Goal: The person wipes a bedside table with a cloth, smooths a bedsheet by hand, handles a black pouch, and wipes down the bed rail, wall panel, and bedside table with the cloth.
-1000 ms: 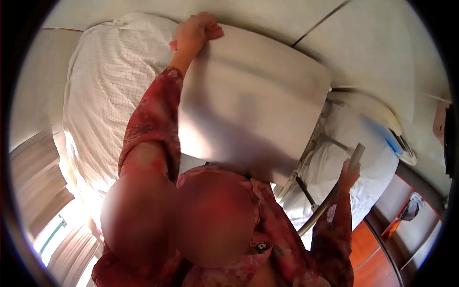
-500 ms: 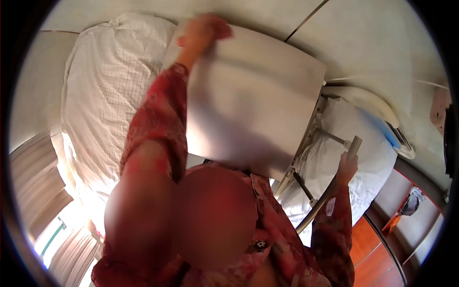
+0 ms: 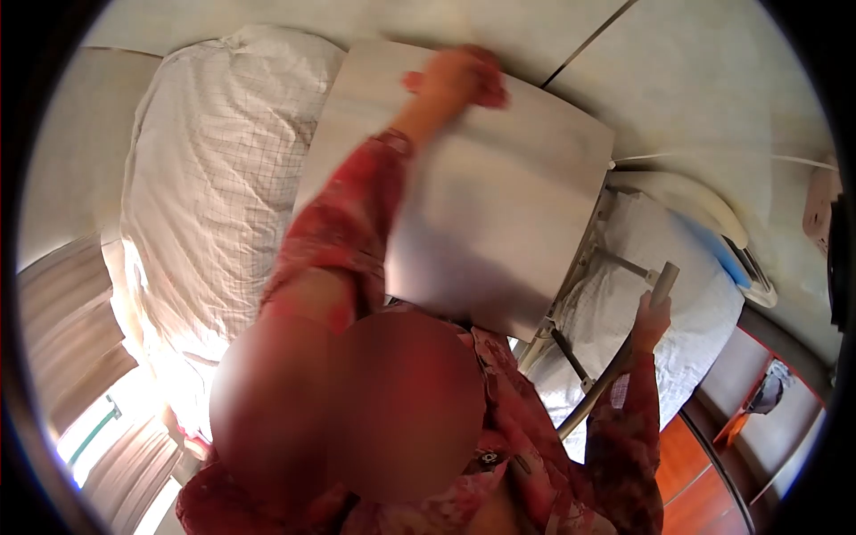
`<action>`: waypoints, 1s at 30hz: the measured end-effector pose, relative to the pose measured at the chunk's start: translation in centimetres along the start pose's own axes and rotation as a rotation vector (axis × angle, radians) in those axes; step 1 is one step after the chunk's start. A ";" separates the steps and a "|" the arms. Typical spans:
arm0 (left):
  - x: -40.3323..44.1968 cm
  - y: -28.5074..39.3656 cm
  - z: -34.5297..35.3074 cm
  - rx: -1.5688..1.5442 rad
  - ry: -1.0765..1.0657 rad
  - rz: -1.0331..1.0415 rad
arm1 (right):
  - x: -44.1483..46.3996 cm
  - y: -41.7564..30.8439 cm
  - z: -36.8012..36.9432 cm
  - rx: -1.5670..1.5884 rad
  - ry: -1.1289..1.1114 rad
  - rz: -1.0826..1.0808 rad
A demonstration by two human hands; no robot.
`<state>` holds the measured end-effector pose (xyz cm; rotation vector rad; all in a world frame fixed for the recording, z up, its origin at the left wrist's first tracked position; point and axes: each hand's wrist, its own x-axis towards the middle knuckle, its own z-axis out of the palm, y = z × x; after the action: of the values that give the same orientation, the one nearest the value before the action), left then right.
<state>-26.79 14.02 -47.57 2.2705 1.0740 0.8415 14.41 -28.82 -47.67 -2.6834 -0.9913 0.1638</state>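
Observation:
My left hand (image 3: pixel 456 78) is closed over the upper part of a large pale, smooth panel (image 3: pixel 508 178). Reddish patches show on both sides of its fingers, but blur hides whether they are cloth or skin. On the right, my right hand (image 3: pixel 653 319) is wrapped round a curved metal tube (image 3: pixel 588 415) near its upper end. The tube joins the panel's frame by short metal struts (image 3: pixel 571 355).
A bulky item under a checked white cloth (image 3: pixel 214 169) stands left of the panel. To the right lie a white sheet (image 3: pixel 695 330) and a white and blue curved object (image 3: pixel 713 241). Orange-red cabinet fronts (image 3: pixel 700 486) are at lower right, curtains (image 3: pixel 67 312) at left.
My left hand has moved rightward over the panel from its upper left corner, its forearm now slanting across the surface. My right hand keeps its hold on the tube.

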 end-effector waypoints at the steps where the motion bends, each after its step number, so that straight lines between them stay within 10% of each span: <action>1: -0.2 0.5 2.9 0.148 0.061 0.142 | -0.3 -0.1 -0.2 0.002 -0.002 -0.010; 4: -1.7 -3.5 3.2 0.103 0.254 0.267 | 0.0 -0.9 -0.3 -0.052 0.014 -0.010; 7: -1.9 -3.6 -8.2 0.234 -0.067 -0.404 | -0.2 -1.2 -0.9 0.124 -0.036 -0.026; 9: -2.5 -2.7 -10.8 0.607 -0.106 -0.183 | -0.1 -1.0 -0.6 0.058 -0.002 -0.011; 14: -1.4 -1.2 2.4 0.004 0.215 0.168 | -0.3 -1.0 -0.6 -0.001 0.011 -0.013; 20: -7.9 12.9 15.3 0.162 0.006 0.405 | -0.1 -0.5 -0.3 0.009 0.013 -0.012; 30: -24.1 15.5 7.5 -0.053 0.061 0.401 | -0.2 0.3 -0.1 -0.048 0.036 -0.037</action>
<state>-25.75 -15.46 -50.46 2.4666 0.6161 1.0850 14.41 -29.19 -47.66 -2.6989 -1.0463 0.0850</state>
